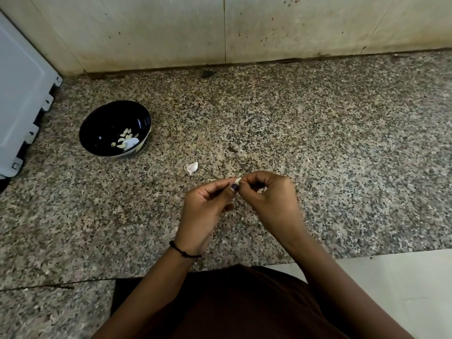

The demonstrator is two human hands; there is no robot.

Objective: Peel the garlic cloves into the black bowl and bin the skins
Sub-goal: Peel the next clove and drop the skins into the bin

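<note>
A white appliance stands at the left edge of a speckled granite worktop. Just beside it sits one black bowl, well back from the front edge. Inside is a cluster of small peeled cloves, bunched too tightly for an exact count. Right of the bowl and apart from it, a single unpeeled clove lies on the stone, its long axis slanting, with the tip pointing toward the back right. Near the worktop's middle, a person's left hand, a black thread bracelet at the wrist, curls its fingers and thumb onto one garlic clove. The right hand pinches the same clove from the other side, fingers curled. The clove is held above the stone, mostly hidden, so its direction cannot be told.
</note>
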